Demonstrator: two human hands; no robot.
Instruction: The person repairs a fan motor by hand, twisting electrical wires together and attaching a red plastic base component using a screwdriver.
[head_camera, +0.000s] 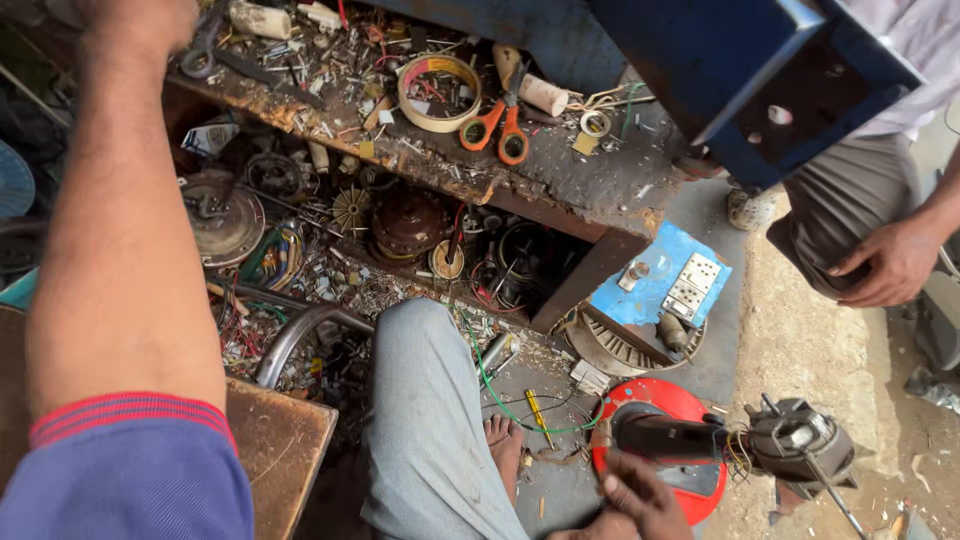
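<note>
While the right hand (640, 500) rests fingers-down on the red fan base (655, 455), the motor (800, 445) lies just right of that base. Its long axis runs sideways (wires between). The left hand (140, 20) reaches far up to the cluttered surface (560, 175); its grip cannot be told.

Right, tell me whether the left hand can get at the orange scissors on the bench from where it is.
Probably yes. The left hand is already up at the far edge of the bench, and the orange scissors lie in the open on top, beside the tape roll, with only small scraps between them.
</note>
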